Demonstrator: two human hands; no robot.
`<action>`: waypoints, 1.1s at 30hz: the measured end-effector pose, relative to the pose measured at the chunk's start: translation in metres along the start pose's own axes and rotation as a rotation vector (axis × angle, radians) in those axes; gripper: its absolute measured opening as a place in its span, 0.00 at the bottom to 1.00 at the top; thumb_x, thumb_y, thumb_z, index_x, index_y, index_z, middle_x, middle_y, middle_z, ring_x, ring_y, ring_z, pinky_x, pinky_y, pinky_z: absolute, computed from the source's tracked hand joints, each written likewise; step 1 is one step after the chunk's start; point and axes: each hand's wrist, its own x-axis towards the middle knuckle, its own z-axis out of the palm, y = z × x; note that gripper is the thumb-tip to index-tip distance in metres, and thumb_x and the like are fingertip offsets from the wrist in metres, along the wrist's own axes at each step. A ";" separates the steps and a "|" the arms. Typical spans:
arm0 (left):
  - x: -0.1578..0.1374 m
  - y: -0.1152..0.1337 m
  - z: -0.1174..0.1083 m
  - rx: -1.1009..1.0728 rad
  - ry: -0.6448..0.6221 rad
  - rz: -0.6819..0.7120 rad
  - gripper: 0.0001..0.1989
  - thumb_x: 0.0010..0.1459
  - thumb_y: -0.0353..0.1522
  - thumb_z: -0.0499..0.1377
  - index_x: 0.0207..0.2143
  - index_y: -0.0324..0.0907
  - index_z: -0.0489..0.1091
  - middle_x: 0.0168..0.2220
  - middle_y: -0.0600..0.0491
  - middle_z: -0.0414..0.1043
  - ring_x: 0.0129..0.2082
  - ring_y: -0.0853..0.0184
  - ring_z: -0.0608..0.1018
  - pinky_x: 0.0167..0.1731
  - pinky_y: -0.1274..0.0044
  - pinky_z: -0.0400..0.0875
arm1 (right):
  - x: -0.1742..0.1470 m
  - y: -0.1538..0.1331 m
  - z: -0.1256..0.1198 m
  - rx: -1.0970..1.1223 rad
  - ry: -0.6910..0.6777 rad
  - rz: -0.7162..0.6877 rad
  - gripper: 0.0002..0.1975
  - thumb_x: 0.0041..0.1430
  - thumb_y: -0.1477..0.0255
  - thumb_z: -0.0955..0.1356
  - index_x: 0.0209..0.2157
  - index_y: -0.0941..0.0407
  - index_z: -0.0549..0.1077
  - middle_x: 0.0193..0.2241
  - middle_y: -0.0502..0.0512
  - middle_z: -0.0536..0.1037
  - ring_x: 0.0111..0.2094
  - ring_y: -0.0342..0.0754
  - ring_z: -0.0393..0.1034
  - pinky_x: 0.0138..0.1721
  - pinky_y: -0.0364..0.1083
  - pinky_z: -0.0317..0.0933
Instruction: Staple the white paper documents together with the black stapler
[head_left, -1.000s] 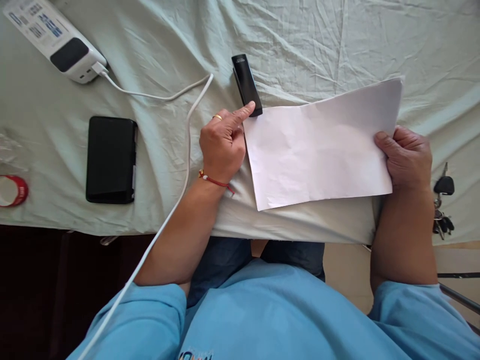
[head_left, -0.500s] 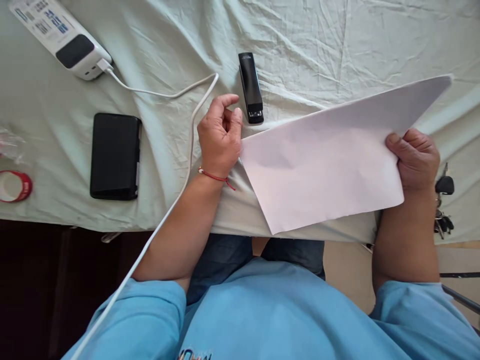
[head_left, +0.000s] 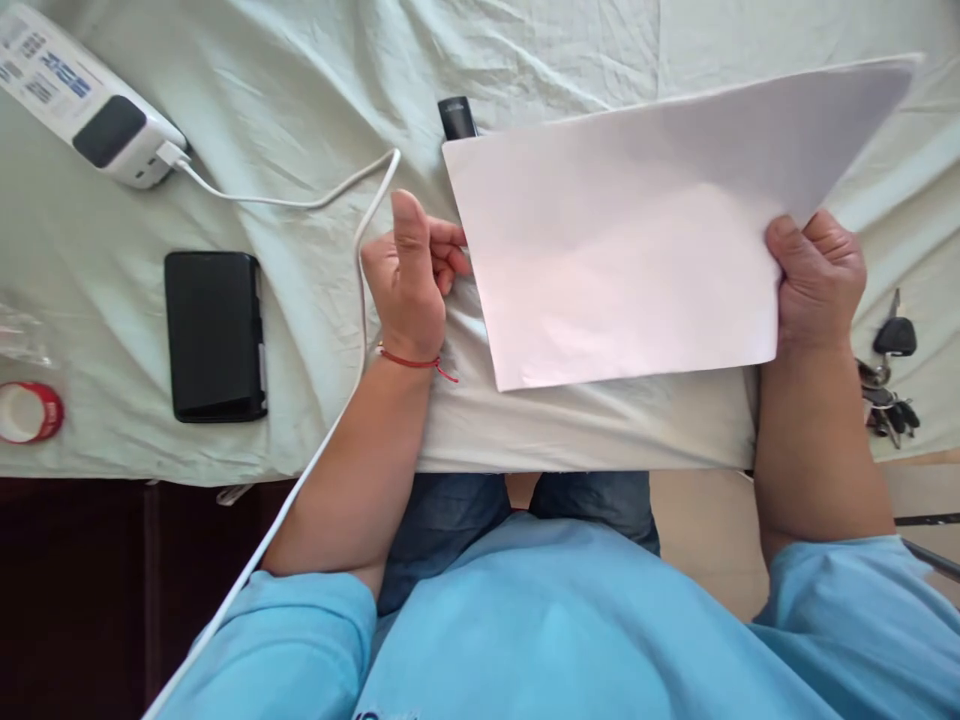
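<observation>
Blank white paper (head_left: 630, 240), perhaps more than one sheet, is held over the cloth by my right hand (head_left: 817, 280). That hand pinches its right edge, thumb on top, and the far right corner bends upward. Beside the paper's left edge is my left hand (head_left: 412, 270), open, thumb raised and apart from the fingers. Its fingertips reach the edge; whether they touch it I cannot tell. A black stapler (head_left: 457, 118) pokes out beyond the paper's upper left corner, the rest of it covered.
A white power bank (head_left: 112, 130) lies at the upper left, its white cable (head_left: 360, 290) running past my left arm. Left of that arm lies a black phone (head_left: 214, 335). A red tape roll (head_left: 49, 410) sits at the far left, keys (head_left: 892, 340) at the right. Pale cloth (head_left: 300, 60) covers the table.
The paper has moved away from my body and now covers most of the stapler. My left hand has opened, lifting its thumb; my right hand keeps its grip.
</observation>
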 end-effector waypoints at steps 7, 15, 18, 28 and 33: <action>-0.002 0.006 -0.003 0.182 -0.043 0.116 0.26 0.68 0.55 0.69 0.28 0.48 0.72 0.22 0.57 0.68 0.23 0.69 0.69 0.26 0.68 0.59 | 0.000 0.009 -0.001 -0.087 -0.009 -0.045 0.32 0.42 0.44 0.87 0.32 0.54 0.79 0.35 0.52 0.80 0.37 0.48 0.73 0.49 0.54 0.73; 0.001 0.001 -0.003 0.158 -0.041 0.127 0.21 0.70 0.49 0.69 0.29 0.50 0.70 0.23 0.57 0.63 0.24 0.66 0.67 0.27 0.68 0.63 | -0.005 0.008 -0.002 -0.227 -0.060 -0.130 0.28 0.53 0.42 0.83 0.34 0.54 0.83 0.30 0.49 0.76 0.33 0.44 0.68 0.45 0.51 0.72; 0.000 0.007 -0.003 0.152 -0.045 0.123 0.22 0.68 0.52 0.70 0.28 0.49 0.72 0.24 0.56 0.63 0.24 0.67 0.66 0.26 0.69 0.64 | -0.003 0.009 -0.003 -0.177 -0.031 -0.126 0.29 0.49 0.44 0.85 0.35 0.55 0.85 0.32 0.50 0.78 0.34 0.46 0.70 0.46 0.52 0.72; -0.005 0.009 -0.002 0.146 -0.137 0.082 0.18 0.65 0.47 0.72 0.31 0.47 0.75 0.27 0.55 0.69 0.33 0.63 0.78 0.33 0.70 0.73 | 0.008 0.020 -0.009 -0.008 -0.020 -0.192 0.29 0.47 0.46 0.87 0.40 0.52 0.88 0.42 0.52 0.87 0.47 0.53 0.82 0.61 0.57 0.73; -0.001 0.003 -0.002 0.136 -0.085 0.118 0.17 0.68 0.49 0.71 0.33 0.49 0.75 0.27 0.55 0.67 0.33 0.63 0.76 0.33 0.69 0.71 | 0.001 0.015 -0.004 0.000 -0.070 -0.156 0.30 0.47 0.47 0.87 0.45 0.51 0.89 0.47 0.54 0.89 0.50 0.55 0.82 0.64 0.59 0.73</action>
